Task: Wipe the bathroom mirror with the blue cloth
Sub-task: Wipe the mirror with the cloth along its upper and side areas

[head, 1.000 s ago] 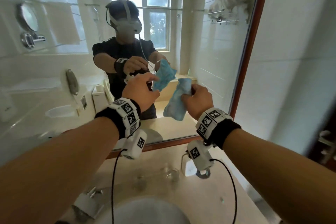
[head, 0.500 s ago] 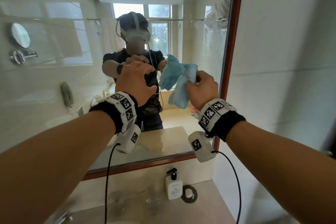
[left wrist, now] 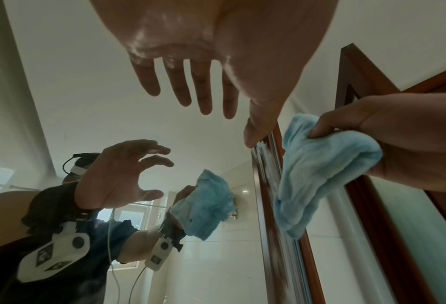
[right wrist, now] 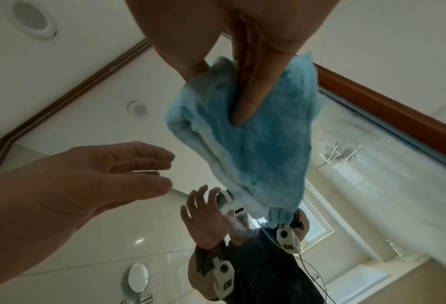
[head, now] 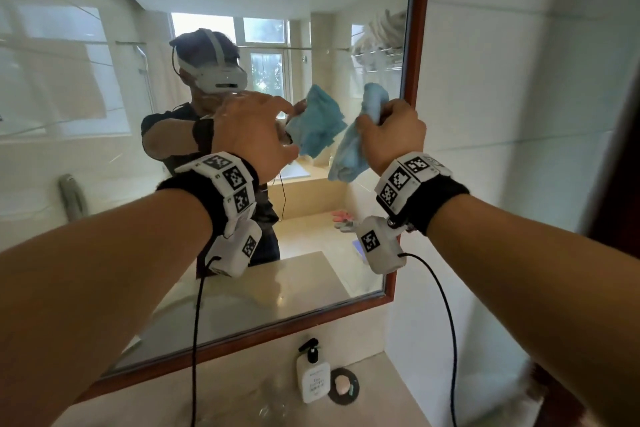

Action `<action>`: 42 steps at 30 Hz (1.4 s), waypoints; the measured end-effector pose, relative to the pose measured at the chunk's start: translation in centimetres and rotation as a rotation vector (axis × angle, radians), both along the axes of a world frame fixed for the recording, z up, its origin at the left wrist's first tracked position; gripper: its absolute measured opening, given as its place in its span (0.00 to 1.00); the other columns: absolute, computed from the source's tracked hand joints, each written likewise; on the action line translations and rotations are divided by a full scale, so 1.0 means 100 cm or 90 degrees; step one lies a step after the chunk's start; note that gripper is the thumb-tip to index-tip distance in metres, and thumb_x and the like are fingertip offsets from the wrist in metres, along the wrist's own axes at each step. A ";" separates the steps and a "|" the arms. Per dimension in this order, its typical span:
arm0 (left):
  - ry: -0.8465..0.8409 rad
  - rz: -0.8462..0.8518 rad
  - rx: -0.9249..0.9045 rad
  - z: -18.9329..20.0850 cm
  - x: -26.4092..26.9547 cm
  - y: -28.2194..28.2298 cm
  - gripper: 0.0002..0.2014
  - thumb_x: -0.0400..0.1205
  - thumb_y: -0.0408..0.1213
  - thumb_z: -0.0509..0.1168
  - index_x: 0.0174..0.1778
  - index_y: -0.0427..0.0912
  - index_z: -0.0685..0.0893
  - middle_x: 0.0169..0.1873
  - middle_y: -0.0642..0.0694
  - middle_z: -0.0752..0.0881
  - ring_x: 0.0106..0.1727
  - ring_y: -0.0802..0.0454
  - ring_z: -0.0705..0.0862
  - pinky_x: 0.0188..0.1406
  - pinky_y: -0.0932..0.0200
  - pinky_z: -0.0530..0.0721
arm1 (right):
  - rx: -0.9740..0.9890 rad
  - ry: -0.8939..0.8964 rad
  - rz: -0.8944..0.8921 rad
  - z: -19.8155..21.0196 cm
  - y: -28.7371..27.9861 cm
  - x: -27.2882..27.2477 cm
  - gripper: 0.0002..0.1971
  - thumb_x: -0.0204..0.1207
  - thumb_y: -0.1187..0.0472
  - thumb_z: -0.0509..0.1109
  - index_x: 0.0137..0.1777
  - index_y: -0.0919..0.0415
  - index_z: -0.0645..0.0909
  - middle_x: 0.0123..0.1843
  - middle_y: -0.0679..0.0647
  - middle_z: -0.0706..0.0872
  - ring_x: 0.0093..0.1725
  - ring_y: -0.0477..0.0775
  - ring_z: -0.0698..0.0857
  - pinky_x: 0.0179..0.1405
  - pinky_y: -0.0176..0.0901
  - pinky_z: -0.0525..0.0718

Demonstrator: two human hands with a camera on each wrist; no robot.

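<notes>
The large wall mirror point(head: 104, 156) has a brown wooden frame point(head: 414, 55) and fills the left and middle of the head view. My right hand point(head: 389, 135) grips a bunched blue cloth point(head: 349, 152) close to the glass, near the mirror's right edge. In the right wrist view the thumb presses into the blue cloth point(right wrist: 253, 144), which hangs down in folds. My left hand point(head: 252, 132) hovers just left of the cloth with fingers spread and holds nothing. The left wrist view shows its fingers point(left wrist: 185, 88) straight and the blue cloth point(left wrist: 318, 174) to the right. The mirror reflects both hands.
Below the mirror runs a beige counter point(head: 242, 402) with a white pump bottle point(head: 313, 374) and a round dish holding soap point(head: 343, 386). A white tiled wall point(head: 519, 114) stands right of the frame. Cables hang from both wrist cameras.
Both hands rose up the mirror and shifted right toward its frame. My left hand let go near the cloth and spread its fingers; the right hand kept its grip on the cloth.
</notes>
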State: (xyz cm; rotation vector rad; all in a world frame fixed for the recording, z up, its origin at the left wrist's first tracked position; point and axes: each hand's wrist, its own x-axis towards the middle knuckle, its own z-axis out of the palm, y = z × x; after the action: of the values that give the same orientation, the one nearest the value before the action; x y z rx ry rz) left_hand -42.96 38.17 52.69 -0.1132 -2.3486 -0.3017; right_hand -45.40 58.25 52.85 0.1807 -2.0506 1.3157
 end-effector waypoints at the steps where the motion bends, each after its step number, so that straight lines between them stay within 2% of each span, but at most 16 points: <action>1: 0.002 -0.001 0.007 0.003 -0.002 0.003 0.29 0.63 0.63 0.67 0.60 0.61 0.75 0.61 0.53 0.83 0.59 0.47 0.86 0.60 0.39 0.82 | -0.001 0.005 -0.009 0.005 0.002 -0.004 0.14 0.74 0.53 0.68 0.56 0.59 0.79 0.48 0.52 0.82 0.45 0.51 0.79 0.44 0.39 0.74; 3: 0.009 0.027 -0.009 0.010 -0.003 0.008 0.27 0.65 0.61 0.69 0.60 0.61 0.76 0.63 0.53 0.82 0.60 0.46 0.85 0.62 0.39 0.81 | -0.006 0.021 -0.017 0.017 0.007 -0.012 0.15 0.75 0.55 0.68 0.59 0.60 0.78 0.48 0.51 0.81 0.46 0.51 0.78 0.45 0.38 0.73; 6: 0.019 0.085 -0.058 0.021 -0.004 0.015 0.26 0.73 0.55 0.72 0.67 0.57 0.79 0.70 0.50 0.78 0.71 0.44 0.75 0.70 0.43 0.74 | -0.025 0.056 -0.020 0.035 0.015 -0.028 0.16 0.77 0.57 0.68 0.62 0.61 0.76 0.51 0.53 0.83 0.47 0.49 0.78 0.46 0.36 0.72; 8: 0.024 0.121 -0.075 0.027 -0.010 0.020 0.27 0.75 0.55 0.72 0.70 0.56 0.77 0.72 0.51 0.75 0.74 0.44 0.70 0.70 0.43 0.72 | -0.013 0.080 -0.025 0.044 0.020 -0.042 0.15 0.78 0.58 0.67 0.63 0.62 0.75 0.55 0.54 0.84 0.48 0.48 0.78 0.46 0.35 0.71; 12: 0.040 0.161 -0.118 0.026 -0.029 0.020 0.34 0.69 0.58 0.77 0.72 0.56 0.76 0.75 0.50 0.72 0.76 0.42 0.66 0.71 0.38 0.73 | 0.019 0.124 -0.007 0.056 0.023 -0.070 0.13 0.79 0.60 0.64 0.62 0.60 0.75 0.53 0.52 0.83 0.46 0.47 0.77 0.44 0.34 0.71; 15: 0.077 0.166 -0.158 0.028 -0.045 0.025 0.42 0.63 0.57 0.81 0.74 0.57 0.75 0.79 0.48 0.67 0.79 0.39 0.62 0.71 0.33 0.72 | 0.060 0.187 -0.002 0.066 0.022 -0.084 0.13 0.79 0.61 0.64 0.62 0.61 0.77 0.53 0.53 0.84 0.47 0.49 0.79 0.44 0.38 0.75; 18: 0.054 0.195 -0.177 0.031 -0.058 0.038 0.49 0.62 0.57 0.82 0.79 0.61 0.66 0.84 0.49 0.57 0.83 0.38 0.54 0.73 0.26 0.66 | 0.128 0.238 0.027 0.076 0.014 -0.092 0.13 0.77 0.62 0.64 0.61 0.64 0.78 0.56 0.56 0.84 0.51 0.53 0.83 0.50 0.45 0.82; 21: 0.040 0.226 -0.202 0.029 -0.072 0.046 0.55 0.63 0.59 0.81 0.82 0.66 0.55 0.86 0.51 0.47 0.85 0.38 0.47 0.72 0.19 0.62 | 0.194 0.260 0.038 0.082 0.005 -0.097 0.17 0.77 0.62 0.65 0.65 0.64 0.76 0.60 0.57 0.81 0.55 0.53 0.82 0.51 0.44 0.80; 23: 0.034 0.247 -0.242 0.026 -0.078 0.046 0.58 0.63 0.60 0.80 0.82 0.68 0.47 0.86 0.49 0.42 0.85 0.34 0.44 0.70 0.16 0.61 | 0.234 0.257 0.027 0.079 0.000 -0.103 0.18 0.76 0.60 0.65 0.65 0.62 0.76 0.61 0.57 0.81 0.59 0.56 0.81 0.53 0.42 0.77; 26: 0.037 0.279 -0.298 0.020 -0.084 0.043 0.61 0.64 0.61 0.78 0.83 0.68 0.39 0.86 0.45 0.37 0.84 0.30 0.40 0.70 0.16 0.61 | 0.257 0.239 0.015 0.070 -0.005 -0.115 0.18 0.76 0.52 0.64 0.64 0.59 0.78 0.63 0.59 0.80 0.62 0.61 0.79 0.56 0.45 0.77; 29: 0.050 0.279 -0.309 0.018 -0.087 0.041 0.61 0.66 0.59 0.78 0.83 0.67 0.38 0.86 0.44 0.37 0.85 0.30 0.41 0.70 0.17 0.63 | 0.278 0.241 -0.026 0.062 -0.008 -0.120 0.20 0.80 0.43 0.58 0.63 0.54 0.80 0.68 0.58 0.77 0.71 0.63 0.70 0.61 0.50 0.76; 33: 0.033 0.273 -0.320 0.016 -0.089 0.040 0.61 0.64 0.59 0.79 0.84 0.65 0.41 0.85 0.44 0.36 0.85 0.30 0.40 0.69 0.15 0.63 | 0.303 0.238 -0.053 0.060 -0.008 -0.127 0.17 0.81 0.47 0.59 0.67 0.49 0.75 0.73 0.56 0.69 0.70 0.63 0.68 0.49 0.45 0.70; 38: 0.033 0.274 -0.316 0.019 -0.089 0.038 0.59 0.66 0.57 0.79 0.83 0.66 0.43 0.86 0.44 0.37 0.84 0.30 0.40 0.69 0.15 0.61 | 0.261 0.239 -0.046 0.065 -0.010 -0.135 0.22 0.77 0.50 0.64 0.71 0.42 0.71 0.72 0.55 0.67 0.65 0.62 0.70 0.43 0.45 0.72; 42: 0.018 0.273 -0.326 0.020 -0.088 0.038 0.58 0.68 0.59 0.77 0.84 0.65 0.41 0.85 0.42 0.35 0.84 0.29 0.38 0.70 0.15 0.60 | 0.183 0.211 -0.028 0.067 -0.009 -0.139 0.22 0.77 0.48 0.63 0.71 0.40 0.70 0.70 0.53 0.68 0.63 0.60 0.70 0.41 0.44 0.70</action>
State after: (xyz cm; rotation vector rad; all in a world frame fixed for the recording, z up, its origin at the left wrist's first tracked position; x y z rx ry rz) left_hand -51.79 41.99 54.70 0.1407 -2.2993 0.5070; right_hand -59.33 57.37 59.51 0.4487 -1.9331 0.8894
